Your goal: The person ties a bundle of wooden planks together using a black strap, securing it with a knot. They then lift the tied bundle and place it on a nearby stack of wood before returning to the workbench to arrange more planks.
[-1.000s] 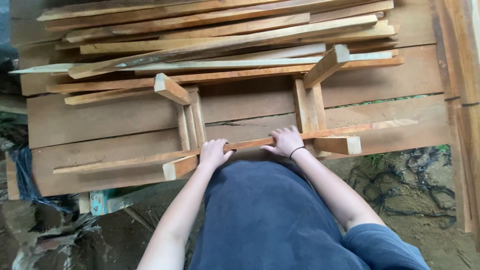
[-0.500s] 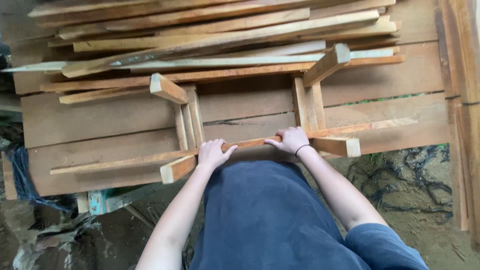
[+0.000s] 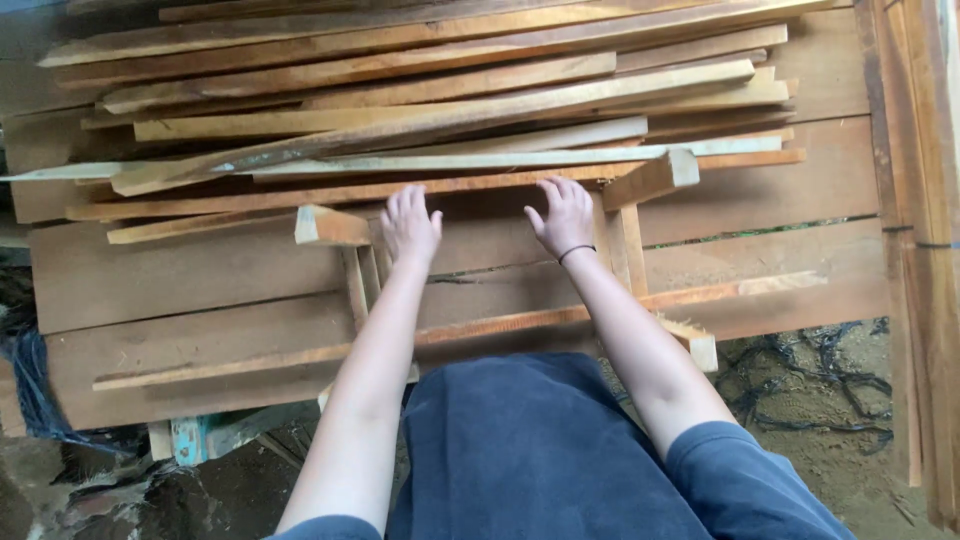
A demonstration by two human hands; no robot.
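Rough planks form the desk (image 3: 200,280); my left hand (image 3: 410,225) and right hand (image 3: 563,215) lie flat, fingers spread, gripping nothing, touching the reddish slat (image 3: 300,195) below the slat pile (image 3: 420,90).

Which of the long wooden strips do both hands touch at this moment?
The reddish strip at the pile's near edge: the left hand and right hand have fingertips on it. The other reddish strip, nearer the body, lies untouched under the forearms.

Rough-sawn, matt raw wood slats (image 3: 430,110) lie on weathered wooden planks (image 3: 200,265); dark matt cloth shorts (image 3: 530,450).
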